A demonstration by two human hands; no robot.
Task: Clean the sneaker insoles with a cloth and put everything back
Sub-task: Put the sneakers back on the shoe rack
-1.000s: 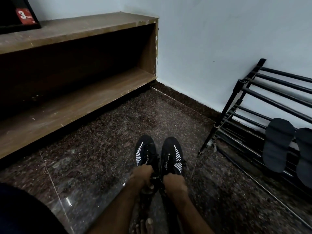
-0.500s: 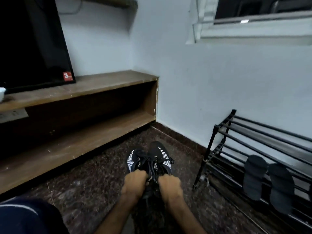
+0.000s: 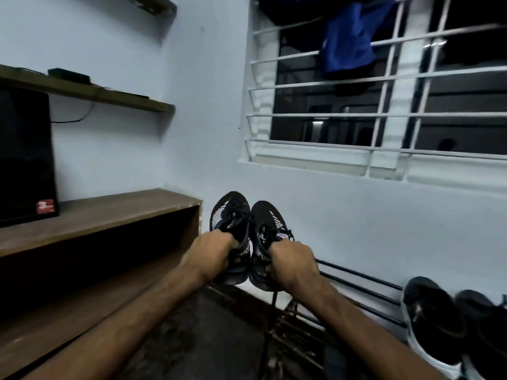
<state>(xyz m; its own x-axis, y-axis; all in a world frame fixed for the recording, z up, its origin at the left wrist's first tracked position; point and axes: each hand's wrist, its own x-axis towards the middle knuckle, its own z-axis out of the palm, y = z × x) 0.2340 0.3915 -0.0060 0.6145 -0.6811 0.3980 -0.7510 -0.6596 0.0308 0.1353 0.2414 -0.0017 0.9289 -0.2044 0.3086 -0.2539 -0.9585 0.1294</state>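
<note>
Risk of snagging is noted: the dangling lace (image 3: 272, 305) hangs near the lower-right rack (image 3: 359, 276). At frame centre the left sneaker (image 3: 229, 215) is clenched by the left grip (image 3: 211, 256), the right sneaker (image 3: 267, 222) by the right grip (image 3: 292, 263).

The left grip (image 3: 211, 256) and the right grip (image 3: 292, 263) each clutch the heel end of a black, white-striped shoe. The left sneaker (image 3: 229, 215) and right sneaker (image 3: 267, 218) touch side by side, toes up, held in the air before the pale wall. A lace (image 3: 274, 305) dangles below the right one. A black shoe rack (image 3: 356, 275) at lower right bears two dark shoes (image 3: 430, 319). A wooden shelf unit (image 3: 109, 209) with a black screen (image 3: 24, 154) stands left. A blue cloth (image 3: 348, 37) hangs on the window grille (image 3: 384, 116).
</note>
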